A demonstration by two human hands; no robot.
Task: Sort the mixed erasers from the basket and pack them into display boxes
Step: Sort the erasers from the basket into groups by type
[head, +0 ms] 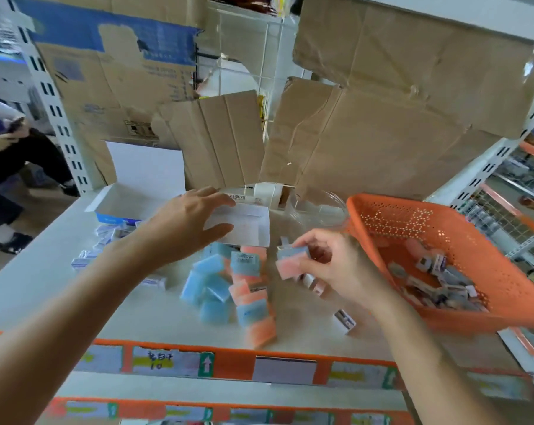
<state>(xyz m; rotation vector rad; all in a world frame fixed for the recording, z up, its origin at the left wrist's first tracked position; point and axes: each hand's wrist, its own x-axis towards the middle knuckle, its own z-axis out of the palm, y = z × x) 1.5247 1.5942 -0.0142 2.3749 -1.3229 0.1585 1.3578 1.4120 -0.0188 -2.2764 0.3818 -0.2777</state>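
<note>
My left hand (pixel 187 223) reaches forward with spread fingers and touches the near edge of a small white display box (pixel 244 225). My right hand (pixel 330 262) pinches a blue and a pink eraser (pixel 290 260) stacked together, just right of the pile. A pile of blue and pink erasers (pixel 232 280) lies on the shelf between my hands. The orange basket (pixel 474 240) sits tilted at the right, with several small sleeved erasers (pixel 434 280) in its lower corner.
A larger open white box with a blue side (pixel 136 194) stands at the back left, with white-sleeved erasers (pixel 106 240) scattered before it. A clear plastic tub (pixel 320 207) sits behind the basket. Cardboard sheets line the back. A seated person (pixel 2 154) is far left.
</note>
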